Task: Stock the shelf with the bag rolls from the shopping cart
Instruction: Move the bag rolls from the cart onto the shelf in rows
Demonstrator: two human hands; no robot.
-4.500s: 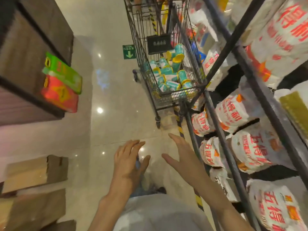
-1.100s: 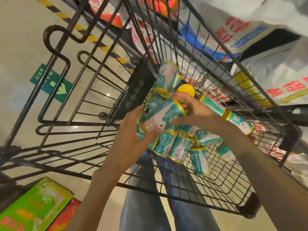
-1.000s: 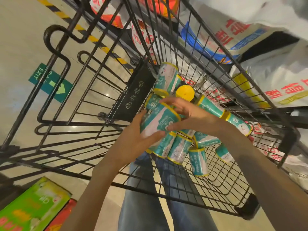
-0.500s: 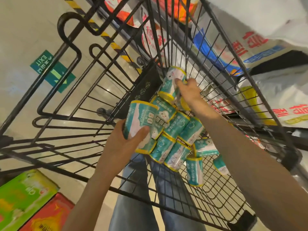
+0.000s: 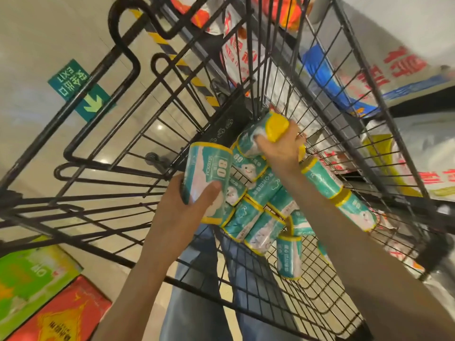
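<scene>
Our left hand point(image 5: 183, 205) curls around one teal, yellow-rimmed cylindrical bag roll point(image 5: 208, 182), held upright just above the heap, thumb pressed across its label. Our right hand point(image 5: 279, 150) grips a second teal roll with a yellow end cap point(image 5: 267, 130) near the far wall of the black wire shopping cart point(image 5: 152, 124). Roughly ten more teal rolls point(image 5: 256, 217) lie piled on the cart's floor; overlap hides the exact count. Two flat boxes, green point(image 5: 29, 279) and red point(image 5: 66, 313), sit at lower left.

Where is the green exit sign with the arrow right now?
In the head view, the exit sign lies on the pale floor at upper left, seen through the bars of the shopping cart, well left of the bag rolls.
</scene>
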